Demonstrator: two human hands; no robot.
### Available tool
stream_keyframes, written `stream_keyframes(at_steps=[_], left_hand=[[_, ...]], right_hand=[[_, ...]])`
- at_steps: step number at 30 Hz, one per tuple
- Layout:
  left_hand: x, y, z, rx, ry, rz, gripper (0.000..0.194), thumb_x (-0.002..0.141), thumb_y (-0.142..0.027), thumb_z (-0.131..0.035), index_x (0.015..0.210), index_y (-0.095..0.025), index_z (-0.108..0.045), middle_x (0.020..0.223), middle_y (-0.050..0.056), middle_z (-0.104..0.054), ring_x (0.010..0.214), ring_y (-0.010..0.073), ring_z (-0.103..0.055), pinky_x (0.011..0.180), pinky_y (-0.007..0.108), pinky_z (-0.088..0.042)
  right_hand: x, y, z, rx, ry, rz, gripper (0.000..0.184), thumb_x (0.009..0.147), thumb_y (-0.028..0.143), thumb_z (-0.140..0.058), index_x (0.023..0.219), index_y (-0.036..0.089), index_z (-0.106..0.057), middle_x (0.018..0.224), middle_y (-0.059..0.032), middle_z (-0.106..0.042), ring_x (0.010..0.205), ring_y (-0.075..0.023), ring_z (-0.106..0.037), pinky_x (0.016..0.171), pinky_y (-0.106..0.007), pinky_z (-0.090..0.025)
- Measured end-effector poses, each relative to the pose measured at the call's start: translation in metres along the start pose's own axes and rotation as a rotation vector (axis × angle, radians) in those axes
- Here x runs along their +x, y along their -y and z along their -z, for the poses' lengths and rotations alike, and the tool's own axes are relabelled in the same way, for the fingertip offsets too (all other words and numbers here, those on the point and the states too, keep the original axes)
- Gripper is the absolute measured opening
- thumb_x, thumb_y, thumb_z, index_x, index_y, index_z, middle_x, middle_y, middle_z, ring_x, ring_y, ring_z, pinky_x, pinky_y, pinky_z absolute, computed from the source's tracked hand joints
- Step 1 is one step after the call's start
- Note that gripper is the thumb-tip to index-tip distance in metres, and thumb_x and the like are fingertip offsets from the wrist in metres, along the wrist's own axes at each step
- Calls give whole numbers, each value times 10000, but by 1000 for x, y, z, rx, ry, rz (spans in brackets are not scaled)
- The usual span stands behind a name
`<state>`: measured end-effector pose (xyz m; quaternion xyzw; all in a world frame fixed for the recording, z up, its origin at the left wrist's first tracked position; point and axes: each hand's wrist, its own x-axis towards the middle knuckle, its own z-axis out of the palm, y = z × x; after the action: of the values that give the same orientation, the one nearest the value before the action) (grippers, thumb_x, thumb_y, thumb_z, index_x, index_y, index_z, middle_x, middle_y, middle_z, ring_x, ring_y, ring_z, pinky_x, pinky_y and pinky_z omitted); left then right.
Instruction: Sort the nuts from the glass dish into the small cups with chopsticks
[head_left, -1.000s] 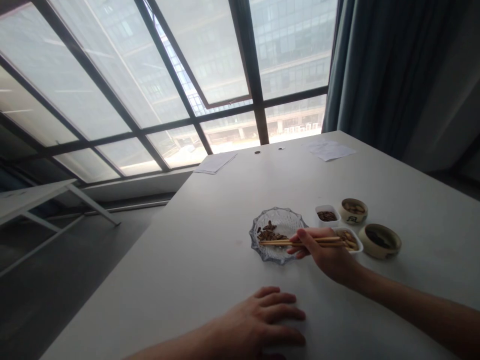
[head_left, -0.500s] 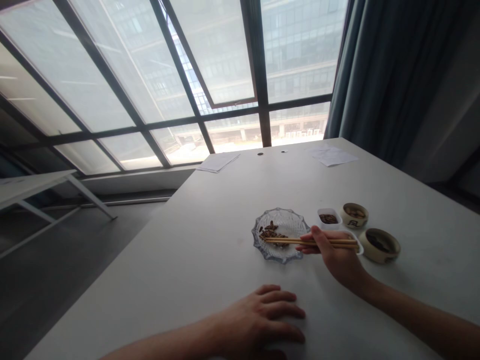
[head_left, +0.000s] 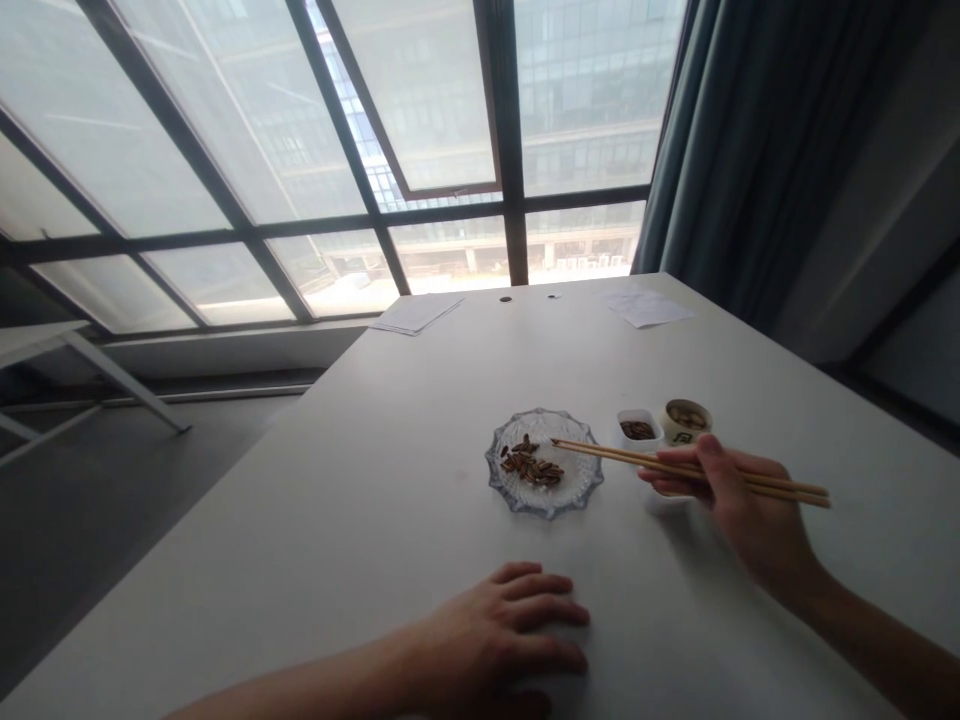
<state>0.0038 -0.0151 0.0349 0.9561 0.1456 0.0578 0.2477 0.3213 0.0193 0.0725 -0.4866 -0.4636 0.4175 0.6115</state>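
My right hand (head_left: 750, 505) is closed around a pair of wooden chopsticks (head_left: 630, 457), which point left. Their tips hover over the right part of a scalloped clear glass dish (head_left: 544, 512); whether something small is pinched there I cannot tell. A pile of brown, elongated seeds (head_left: 534, 468) lies in the left and middle of that dish. Just beyond my right hand are a small white tub (head_left: 639, 427) with dark seeds and a cream ceramic cup (head_left: 687, 420) with brown pieces inside. My left hand (head_left: 517, 630) rests palm down on the table, fingers spread, holding nothing.
The white table (head_left: 360, 500) runs back to the windows. Sheets of paper (head_left: 420, 313) lie at its far left, another paper (head_left: 649, 305) at its far right. A dark curtain (head_left: 720, 150) hangs at the right. Another table (head_left: 45, 342) stands at the left.
My right hand has moved right with the chopsticks, drawing their tips off the seed pile. It now hides the second cup and most of another white tub. The view has shifted slightly.
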Motion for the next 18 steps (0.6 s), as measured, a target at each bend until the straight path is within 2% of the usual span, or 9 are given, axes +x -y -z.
stream_keyframes(at_steps=[5, 11, 18], left_hand=[[0, -1, -1, 7, 9, 13, 401, 1056, -404, -606, 1439, -288, -594, 1594, 58, -570, 1547, 309, -449, 1315, 474, -295], [0, -1, 0, 15, 20, 14, 400, 1063, -409, -605, 1444, -290, -591, 1612, 44, -552, 1553, 299, -440, 1319, 464, -290], [-1, 1, -2, 7, 11, 19, 405, 1059, -410, -622, 1448, -297, -598, 1609, 42, -557, 1552, 296, -442, 1324, 460, -283]], right_hand=[[-5, 4, 18, 3, -81, 17, 482, 900, 647, -782, 912, 171, -859, 868, -144, -841, 764, -321, -841, 758, -424, -731], [0, 2, 44, 16, -275, 105, 437, 907, 572, -808, 868, 138, -846, 858, -164, -831, 792, -318, -841, 786, -384, -722], [17, 2, 61, 72, -426, 133, 416, 812, 523, -889, 754, 120, -805, 755, -180, -797, 738, -353, -831, 671, -368, -711]])
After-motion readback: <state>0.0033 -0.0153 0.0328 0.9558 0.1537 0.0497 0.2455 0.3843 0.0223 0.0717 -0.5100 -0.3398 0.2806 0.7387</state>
